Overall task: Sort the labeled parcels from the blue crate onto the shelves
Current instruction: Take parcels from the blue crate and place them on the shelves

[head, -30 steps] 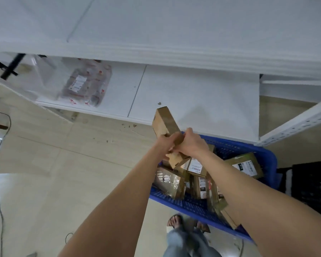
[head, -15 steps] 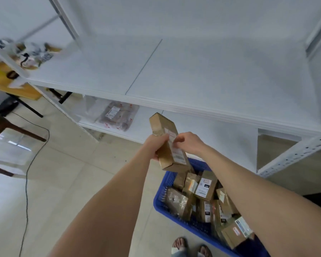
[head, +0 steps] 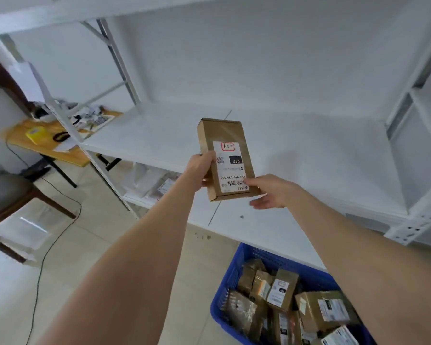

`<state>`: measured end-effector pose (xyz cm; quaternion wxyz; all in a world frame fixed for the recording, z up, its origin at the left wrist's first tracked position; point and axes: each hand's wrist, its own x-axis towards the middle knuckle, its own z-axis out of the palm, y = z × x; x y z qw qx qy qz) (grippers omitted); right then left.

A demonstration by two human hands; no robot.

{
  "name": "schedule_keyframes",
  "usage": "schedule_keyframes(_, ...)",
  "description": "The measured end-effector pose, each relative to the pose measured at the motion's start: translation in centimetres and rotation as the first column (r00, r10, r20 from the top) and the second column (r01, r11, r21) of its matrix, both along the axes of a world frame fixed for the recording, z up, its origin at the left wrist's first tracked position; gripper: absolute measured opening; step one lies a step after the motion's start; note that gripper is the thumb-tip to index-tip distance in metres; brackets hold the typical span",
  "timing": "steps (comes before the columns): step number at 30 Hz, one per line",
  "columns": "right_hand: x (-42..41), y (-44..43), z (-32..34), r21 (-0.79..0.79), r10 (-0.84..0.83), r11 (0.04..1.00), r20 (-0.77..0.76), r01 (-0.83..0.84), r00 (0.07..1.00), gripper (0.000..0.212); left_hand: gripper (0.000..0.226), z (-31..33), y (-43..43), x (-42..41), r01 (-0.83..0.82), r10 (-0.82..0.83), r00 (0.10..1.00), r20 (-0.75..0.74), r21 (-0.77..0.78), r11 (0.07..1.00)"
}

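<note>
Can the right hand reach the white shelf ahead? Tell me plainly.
Probably yes: the right hand is open over the white shelf, bare there; only the cardboard parcel in the left hand is near.

Left hand [head: 200, 168] grips a brown parcel [head: 223, 135] (label up) before the white shelf [head: 159, 135], right hand [head: 271, 192] touching its corner.

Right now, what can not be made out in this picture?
Head view only:
- Label on box: small print too small.
- Left hand: fingers hidden behind box.
- Right hand: grip or mere touch, unclear.
- Crate: cut by bottom edge, partly behind right arm.
- Lower-shelf parcels: blurred.
</note>
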<state>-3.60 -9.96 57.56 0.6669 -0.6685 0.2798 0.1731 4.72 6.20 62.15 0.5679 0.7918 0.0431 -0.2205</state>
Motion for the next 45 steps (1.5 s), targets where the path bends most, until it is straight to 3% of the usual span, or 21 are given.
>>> schedule_keyframes(7, -0.3, -0.6, 3.7, 0.379, -0.235, 0.908, 0.108, 0.178, 0.966, 0.012, 0.02, 3.5, -0.3, -0.4, -0.037, 0.05, 0.997, 0.066, -0.18, 0.983)
schedule_keyframes(9, -0.1, -1.1, 4.9, 0.418, -0.332, 0.875, 0.155, 0.243, 0.93, 0.014, 0.024, 4.0, -0.5, -0.3, -0.061, 0.075, 0.993, 0.088, -0.148, 0.987)
schedule_keyframes(12, 0.1, -1.7, 6.6, 0.234, -0.393, 0.913, 0.29, 0.333, 0.873, 0.04, 0.053, 4.7, -0.5, 0.1, -0.175, 0.122, 0.946, 0.3, 0.159, 0.972)
schedule_keyframes(15, 0.2, -1.9, 7.9, 0.011, -0.342, 0.927, 0.437, 0.375, 0.832, 0.051, 0.079, 5.7, -0.8, 0.3, -0.154, -0.118, 0.823, 0.555, 0.419, 0.895)
schedule_keyframes(18, 0.5, -1.6, 8.7, -0.132, -0.231, 0.931, 0.512, 0.341, 0.827, 0.056, 0.096, 5.9, -1.6, 0.2, 0.016, -0.425, 0.726, 0.54, 0.605, 0.796)
schedule_keyframes(21, 0.6, -1.5, 9.7, -0.203, -0.117, 0.944, 0.536, 0.262, 0.836, 0.059, 0.089, 5.4, -2.1, -0.1, 0.145, -0.599, 0.696, 0.397, 0.738, 0.659)
schedule_keyframes(25, 0.4, -2.6, 10.8, -0.269, -0.025, 0.939, 0.568, 0.214, 0.823, 0.061, 0.07, 5.0, -1.9, -0.7, 0.363, -0.617, 0.739, 0.271, 0.61, 0.704)
schedule_keyframes(30, 0.0, -3.5, 10.9, -0.408, -0.051, 0.834, 0.612, 0.371, 0.789, 0.067, 0.051, 5.5, -2.2, -1.8, 0.309, -0.503, 0.783, 0.367, 0.473, 0.825)
schedule_keyframes(34, -1.0, -4.1, 9.8, -0.422, -0.169, 0.794, 0.539, 0.438, 0.826, 0.087, 0.041, 6.2, -2.3, -2.6, 0.233, -0.284, 0.899, 0.334, 0.185, 0.955)
schedule_keyframes(37, -2.4, -4.0, 8.5, -0.339, -0.127, 0.908, 0.337, 0.246, 0.933, 0.078, 0.035, 6.5, -2.3, -3.1, 0.16, -0.167, 0.944, 0.283, 0.048, 0.986)
schedule_keyframes(40, -3.4, -3.2, 7.1, -0.158, 0.008, 0.987, 0.158, 0.017, 0.987, 0.049, 0.031, 6.7, -2.4, -3.6, 0.124, -0.113, 0.955, 0.275, -0.022, 0.992)
schedule_keyframes(43, -3.2, -2.4, 6.2, 0.056, -0.101, 0.994, 0.215, 0.091, 0.971, 0.033, 0.028, 6.9, -1.9, -3.7, 0.123, -0.106, 0.953, 0.285, -0.044, 0.991)
schedule_keyframes(45, -2.8, -1.9, 6.3, 0.098, -0.138, 0.988, 0.25, 0.117, 0.958, 0.033, 0.029, 7.1, -1.3, -3.4, 0.127, -0.112, 0.952, 0.285, -0.036, 0.991)
